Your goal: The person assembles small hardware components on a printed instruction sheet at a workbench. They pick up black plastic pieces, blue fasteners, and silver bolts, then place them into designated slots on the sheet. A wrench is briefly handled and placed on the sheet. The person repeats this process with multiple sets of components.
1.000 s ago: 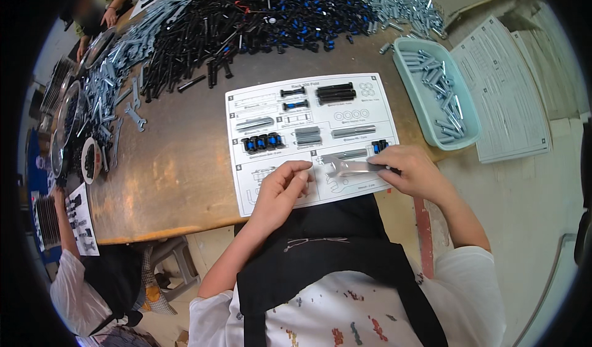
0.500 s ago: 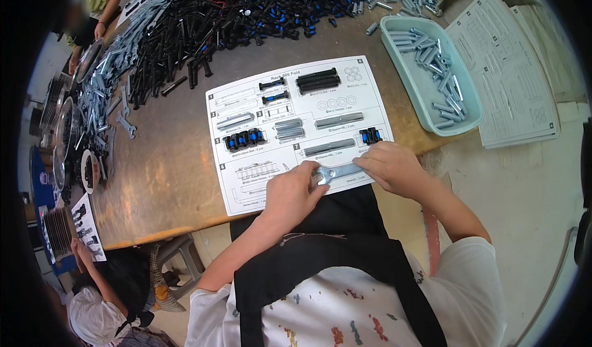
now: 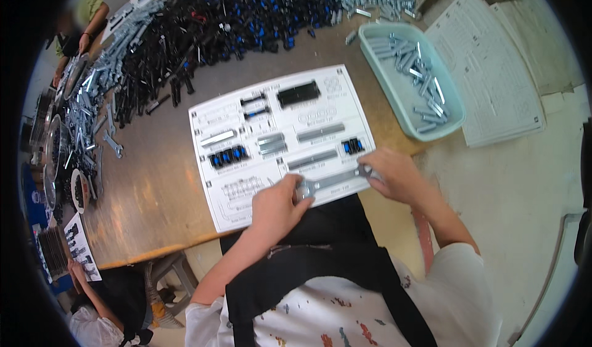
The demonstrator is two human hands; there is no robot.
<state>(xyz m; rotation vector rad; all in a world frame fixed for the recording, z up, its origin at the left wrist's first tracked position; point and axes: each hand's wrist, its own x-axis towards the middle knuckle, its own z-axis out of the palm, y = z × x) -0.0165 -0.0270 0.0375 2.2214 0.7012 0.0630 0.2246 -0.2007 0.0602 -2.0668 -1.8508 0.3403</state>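
A silver open-ended wrench (image 3: 336, 179) lies across the lower right of a printed white parts sheet (image 3: 198, 146). My left hand (image 3: 276, 206) pinches its left end between thumb and fingers. At the other end, my right hand (image 3: 394, 173) has its fingers closed on the wrench's jaw. Just above the wrench are a grey metal sleeve (image 3: 312, 159) and a small group of black and blue bolts (image 3: 353, 146). Further up the sheet sit long black bolts (image 3: 299, 94), more sleeves (image 3: 320, 132) and a row of blue-banded bolts (image 3: 228, 156).
A pale green tray (image 3: 383, 79) of metal sleeves stands at the right, beside stacked printed sheets (image 3: 493, 88). Heaps of black bolts (image 3: 185, 45) and wrenches (image 3: 111, 140) cover the far and left table. Co-workers' hands (image 3: 75, 270) show at the left.
The whole scene has shifted slightly left and down in the view. More of the wrench's right end shows at my right hand. Both hands stay at the wrench's ends.
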